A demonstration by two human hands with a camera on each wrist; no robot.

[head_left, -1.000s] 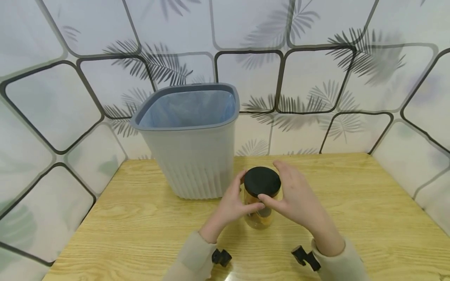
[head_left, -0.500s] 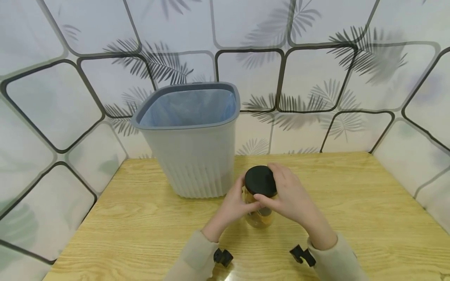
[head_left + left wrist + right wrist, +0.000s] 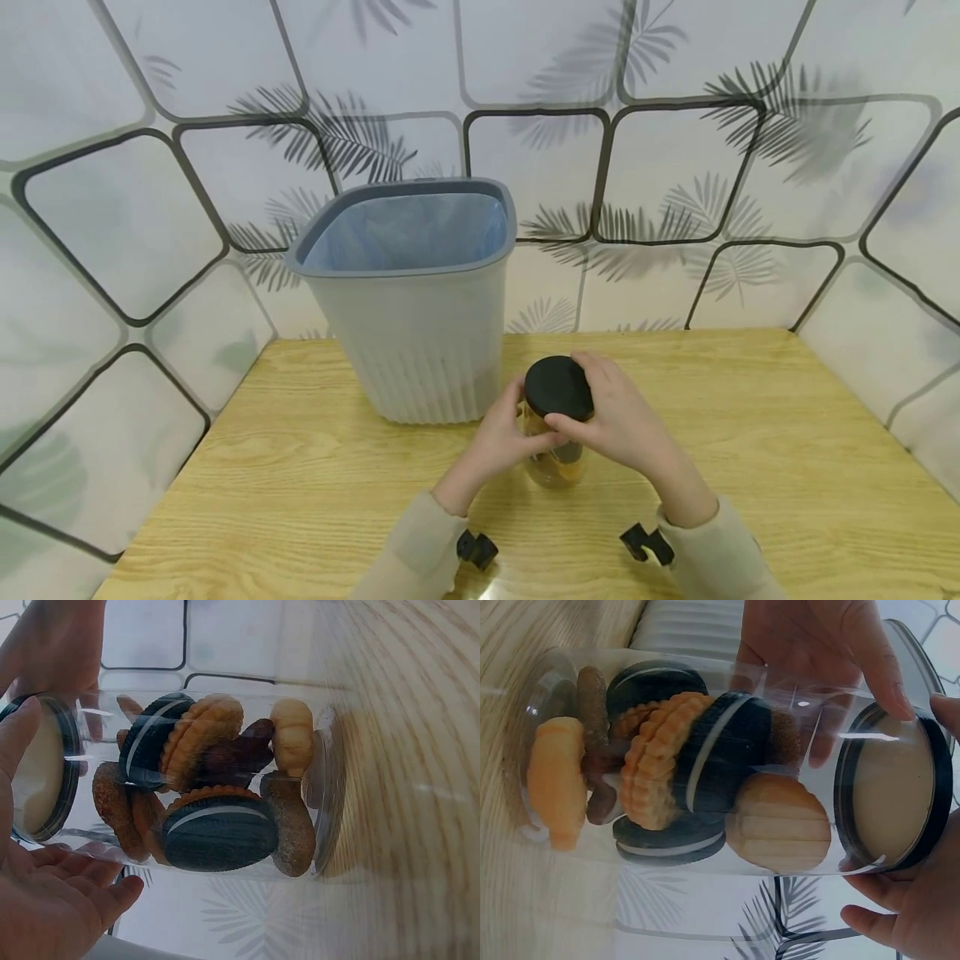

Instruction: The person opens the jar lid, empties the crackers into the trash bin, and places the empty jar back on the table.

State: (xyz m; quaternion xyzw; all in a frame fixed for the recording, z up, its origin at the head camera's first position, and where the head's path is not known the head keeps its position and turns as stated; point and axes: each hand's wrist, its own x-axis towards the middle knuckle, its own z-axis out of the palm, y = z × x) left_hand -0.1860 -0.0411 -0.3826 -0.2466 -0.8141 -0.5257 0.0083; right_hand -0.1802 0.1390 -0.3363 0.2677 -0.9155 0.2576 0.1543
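Head view: the jar (image 3: 555, 473) stands upright on the table (image 3: 262, 467), just right of centre, its body largely covered and its contents hard to make out. The left hand (image 3: 498, 439) is clamped round the jar below the black lid (image 3: 557, 387); the right hand (image 3: 626, 423) grips the lid, its thumb in front, and the far fingertips of both are partly hidden. The sleeves (image 3: 420, 542) run out of the frame at the bottom, each with a black clip (image 3: 477, 550) beside it. Left of centre, a pale bin (image 3: 420, 333) with a bluish liner (image 3: 405, 233) blocks part of the patterned wall covering (image 3: 540, 175). Left wrist view: the jar appears sideways, its lid cut off by the left edge and a thumb across it; both hands are cropped at the left. Behind reflections, a dark red piece (image 3: 232, 757) is half covered by sandwich biscuits (image 3: 220, 836). Only a strip of the bin shows along the bottom edge. Right wrist view: the lid is at the right, the right hand cropped at lower right. The left hand enters from the top, some fingers visible through the clear wall, and blocks part of the ribbed bin. A ridged yellow biscuit (image 3: 656, 772) is overlapped by a dark one.
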